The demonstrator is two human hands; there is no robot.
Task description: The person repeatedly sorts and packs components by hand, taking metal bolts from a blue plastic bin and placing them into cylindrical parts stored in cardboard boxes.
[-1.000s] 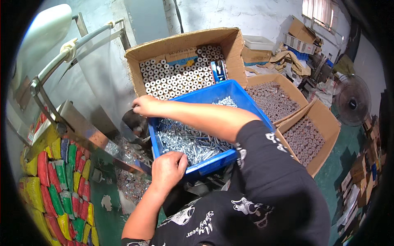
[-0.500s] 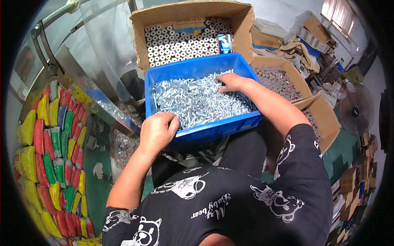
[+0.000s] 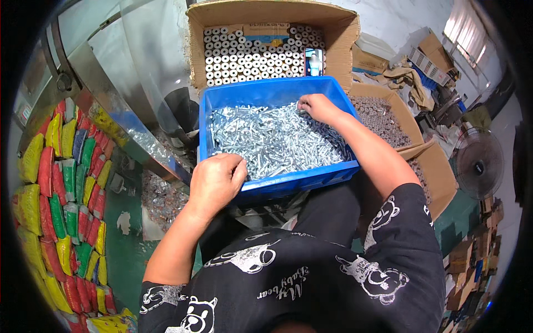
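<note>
Right hand (image 3: 317, 106) is reaching in toward the far right corner of a blue tub (image 3: 300, 180), fingers bunching at the top of the heap; whether it is pinching anything, cannot tell. Left hand (image 3: 217, 176) is sitting at the near left corner, fingers folding inward; its grip, if any, is hidden. Silvery screws (image 3: 266, 141) are filling the tub from side to side, pointing every way. Beyond the far edge, a cardboard box (image 3: 344, 41) is holding white rings (image 3: 239, 58) in rows, a phone (image 3: 313, 62) standing at their right end.

Progress: screws are lying fairly level, still jumbled; none are showing lined up. Share left: cannot judge.

Change: one second back, right hand was at the far left corner, forearm crossing the tub; now it is working the right side. Against half a second back, its fingers are gathering closer and sitting slightly nearer the far edge; left hand is keeping its corner.
</note>
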